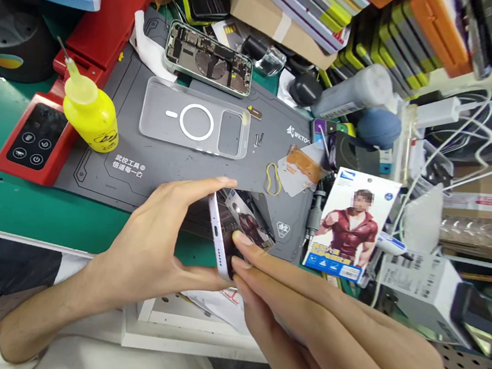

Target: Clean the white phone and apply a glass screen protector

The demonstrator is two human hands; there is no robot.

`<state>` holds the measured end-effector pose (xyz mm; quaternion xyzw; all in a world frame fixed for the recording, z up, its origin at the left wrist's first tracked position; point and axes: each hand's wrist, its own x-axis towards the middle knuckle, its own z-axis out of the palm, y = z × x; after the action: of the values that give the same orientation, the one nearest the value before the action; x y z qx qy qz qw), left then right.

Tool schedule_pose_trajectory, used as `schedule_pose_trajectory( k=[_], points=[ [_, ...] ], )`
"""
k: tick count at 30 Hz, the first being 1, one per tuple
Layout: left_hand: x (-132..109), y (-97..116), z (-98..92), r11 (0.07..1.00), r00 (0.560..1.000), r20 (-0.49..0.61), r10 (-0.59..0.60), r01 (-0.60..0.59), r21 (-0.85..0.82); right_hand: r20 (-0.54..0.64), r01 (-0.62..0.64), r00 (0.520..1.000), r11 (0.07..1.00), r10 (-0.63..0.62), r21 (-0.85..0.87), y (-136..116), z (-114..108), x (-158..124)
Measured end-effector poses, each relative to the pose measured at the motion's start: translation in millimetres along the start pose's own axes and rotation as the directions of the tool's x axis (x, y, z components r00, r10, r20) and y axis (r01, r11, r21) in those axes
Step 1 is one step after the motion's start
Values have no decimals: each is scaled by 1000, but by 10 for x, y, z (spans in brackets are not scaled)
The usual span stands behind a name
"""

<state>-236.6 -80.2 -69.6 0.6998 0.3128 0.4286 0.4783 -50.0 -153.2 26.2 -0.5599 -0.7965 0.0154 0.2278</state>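
Observation:
A smartphone (247,223) is held tilted above the front edge of the mat, its glossy screen reflecting the packet nearby and its charging port end turned toward the left. My left hand (153,236) grips it by that end, fingers at the upper corner and thumb at the lower one. Against the screen and lower edge of the phone press the fingertips of my right hand (303,309), its fingers close together; the thumb is hidden. Behind the phone, a frosted clear phone case (159,112) with a white ring lies flat on the grey work mat (177,168).
An opened phone body (209,59) lies beyond the case. To the left stand a yellow bottle with a needle tip (91,116) and a red device with buttons (33,136). A picture packet (348,226), a yellow rubber band (273,179) and white cables (487,129) are on the right.

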Motion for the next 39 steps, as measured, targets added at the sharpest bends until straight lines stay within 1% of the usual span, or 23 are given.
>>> schedule_pose_trajectory(
  k=[4, 6, 15, 18, 22, 27, 29, 33, 36, 39],
  points=[
    [0, -11, 3, 1000, 1000, -3, -5, 5, -13, -10, 29, 1000, 1000, -29, -4, 7, 16, -8],
    [0, -11, 4, 1000, 1000, -7, -5, 5, -13, 5, 35, 999, 999, -35, -3, 10, 7, 5],
    [6, -5, 4, 1000, 1000, -6, -4, 4, -2, 43, 15, 999, 1000, -16, 9, -1, 29, -20],
    [6, 5, 4, 1000, 1000, -6, -9, 9, -1, 25, 12, 1000, 1000, -13, 11, 11, 36, -18],
    [6, 14, 8, 1000, 1000, -14, -28, 28, 7, 67, 9, 998, 999, -13, 52, 35, 17, 16],
    [8, 5, 4, 1000, 1000, -6, -8, 8, 10, 28, -14, 1000, 998, 13, 57, 41, -14, 44],
    [10, 2, -1, 1000, 1000, -6, -1, 1, 18, 44, -16, 999, 998, 13, 53, 44, -32, 44],
    [10, 1, -1, 1000, 1000, -8, 0, 0, 30, 67, 23, 997, 998, -27, 61, 59, -68, 35],
    [11, 3, 1, 1000, 1000, -3, 9, -9, 29, 91, 6, 996, 999, -10, 49, 56, -64, 34],
    [9, 6, 1, 999, 1000, -2, 9, -9, 30, 25, 9, 1000, 999, -10, 44, 42, -26, 39]
  ],
)
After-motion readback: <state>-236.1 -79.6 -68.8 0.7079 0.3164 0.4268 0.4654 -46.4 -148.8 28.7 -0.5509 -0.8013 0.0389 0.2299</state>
